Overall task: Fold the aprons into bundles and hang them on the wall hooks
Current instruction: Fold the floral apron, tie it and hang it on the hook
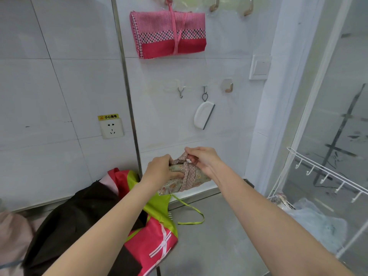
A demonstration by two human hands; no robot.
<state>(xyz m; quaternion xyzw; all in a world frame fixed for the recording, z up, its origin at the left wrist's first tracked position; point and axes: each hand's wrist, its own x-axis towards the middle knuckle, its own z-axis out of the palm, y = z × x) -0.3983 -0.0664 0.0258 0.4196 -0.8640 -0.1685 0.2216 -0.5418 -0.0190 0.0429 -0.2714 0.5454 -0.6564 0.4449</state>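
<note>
A floral apron bundle (191, 179) with dotted pink straps wound round it is held in front of the wall. My left hand (159, 169) grips the bundle's left end. My right hand (203, 159) pinches a dotted strap at the top of the bundle. A folded pink apron bundle (159, 34) hangs by its strap from an upper wall hook. Two bare upper hooks (214, 5) are to its right. Lower down are a small wire hook (180, 92) and a metal hook (228, 87).
A pile of loose aprons (155, 232), red, lime green and dark brown, lies on the grey counter below my arms. A white brush (203, 115) hangs from the middle lower hook. A socket (111, 128), a light switch (259, 67) and a white wire rack (328, 174) are nearby.
</note>
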